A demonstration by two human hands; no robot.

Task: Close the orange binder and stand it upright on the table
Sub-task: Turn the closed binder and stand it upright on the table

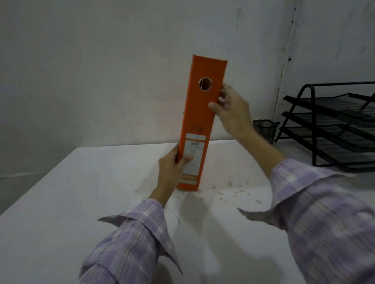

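Note:
The orange binder (202, 118) is closed and stands on its bottom end on the white table (74, 208), spine toward me, leaning a little to the right. Its spine has a round finger hole near the top and a white label lower down. My left hand (171, 166) grips the lower left edge of the spine, thumb across the label. My right hand (230, 108) holds the upper right edge just below the finger hole. Both sleeves are purple plaid.
A black three-tier wire letter tray (339, 126) stands at the right against the wall. A small dark mesh pen cup (265, 130) sits just left of it. The grey wall (85, 71) rises behind the table. Small specks lie on the table near the binder's base.

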